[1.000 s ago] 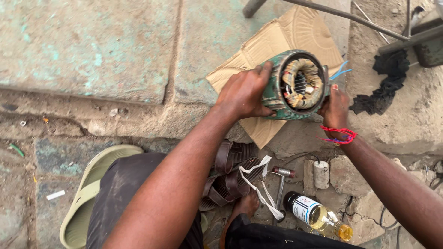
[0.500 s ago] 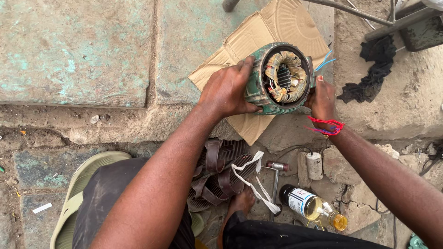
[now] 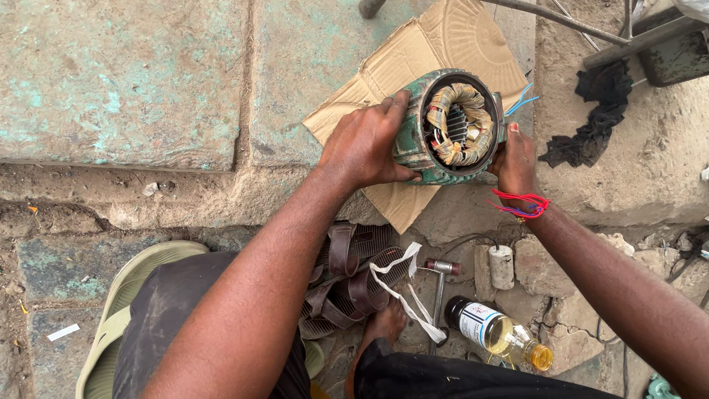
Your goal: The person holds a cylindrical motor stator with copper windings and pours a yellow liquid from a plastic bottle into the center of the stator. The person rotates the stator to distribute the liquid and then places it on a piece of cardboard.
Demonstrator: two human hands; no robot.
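View from the head camera, looking down at a worker seated on a stone pavement. One green motor stator housing (image 3: 443, 129) stands on its side on one flattened sheet of cardboard (image 3: 436, 52), its open end toward the camera; inside it, one ring of copper windings (image 3: 459, 122) wrapped in tan tape is visible. Two thin blue wires (image 3: 523, 100) leave the housing on its far right side.

The left hand (image 3: 365, 144) is closed around the housing's left flank, fingers curled over the rim. The right hand (image 3: 515, 159) presses against the right flank with the fingers wrapped behind the casing; one band of red thread (image 3: 521, 203) circles that wrist. Both hands thus grip the same housing between them.

Below the cardboard, on the broken ground, lie: one hammer (image 3: 441, 284) with a metal head; one strip of white cloth tape (image 3: 402, 284) draped beside it; one small white cylinder (image 3: 501, 266); and one clear glass bottle (image 3: 498, 332) holding yellow liquid, lying on its side. One brown strapped sandal (image 3: 347, 284) sits by the worker's bare foot (image 3: 380, 329), and one pale green slipper (image 3: 129, 295) lies at lower left. One black rag (image 3: 594, 118) rests on the stone to the right of the housing, well apart from it.
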